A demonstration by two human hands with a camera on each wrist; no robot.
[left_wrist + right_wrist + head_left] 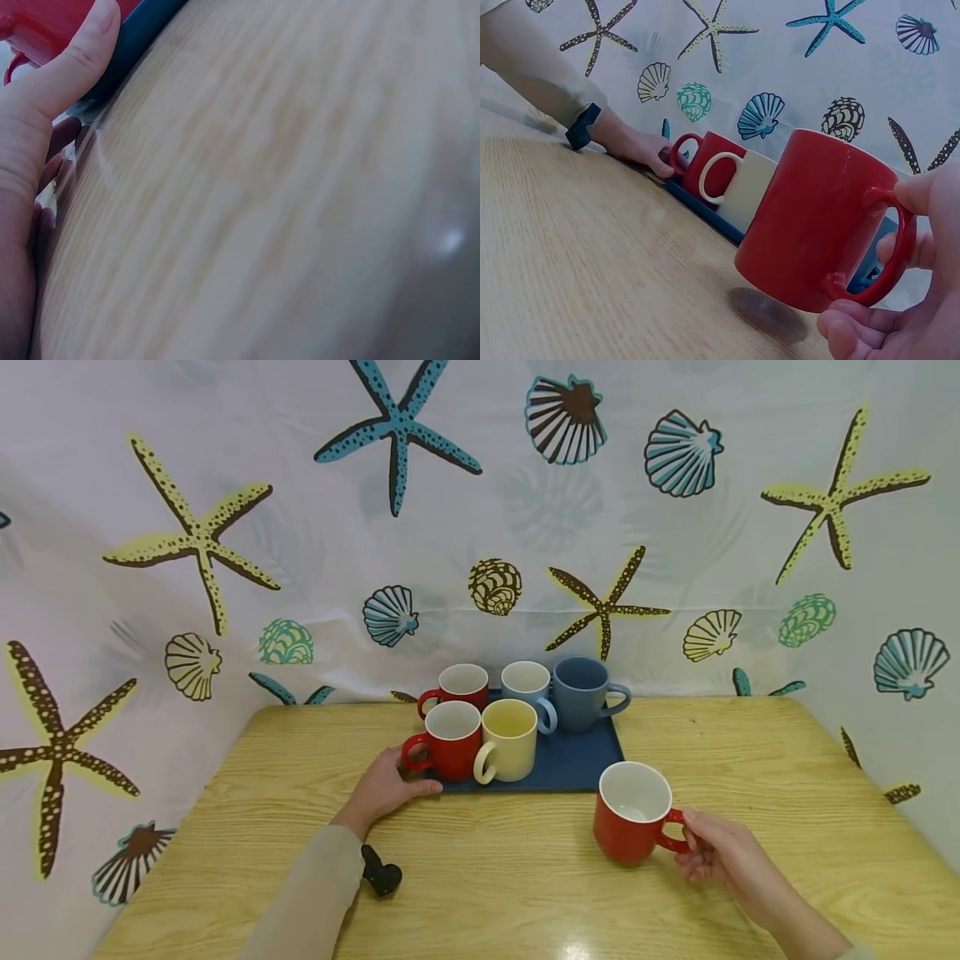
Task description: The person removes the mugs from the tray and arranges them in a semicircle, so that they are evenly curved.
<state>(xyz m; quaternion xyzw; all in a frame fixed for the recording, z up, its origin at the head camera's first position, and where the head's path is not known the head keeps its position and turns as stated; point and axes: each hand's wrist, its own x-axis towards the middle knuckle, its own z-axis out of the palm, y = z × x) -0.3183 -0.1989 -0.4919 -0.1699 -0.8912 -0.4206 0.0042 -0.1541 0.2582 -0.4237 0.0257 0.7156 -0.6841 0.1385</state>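
Note:
My right hand (723, 856) pinches the handle of a red mug (810, 217) with a white inside. The mug hangs just above the table, its shadow beneath it, in front of the tray's right corner. At the front left corner of a blue tray (577, 760), my left hand (386, 785) grips the rim, thumb along the front edge in the left wrist view. Beside that hand on the tray stands a red mug (453, 752), with a cream mug (513, 752) to its right. Behind them are another red mug (463, 683), a light blue mug (527, 681) and a darker blue mug (577, 697).
A wooden table (495, 877) carries the tray near its back edge. Behind it hangs a white cloth (450, 552) printed with starfish and shells. A black strapped device (382, 872) is on the left wrist. The tray's front right part shows bare surface.

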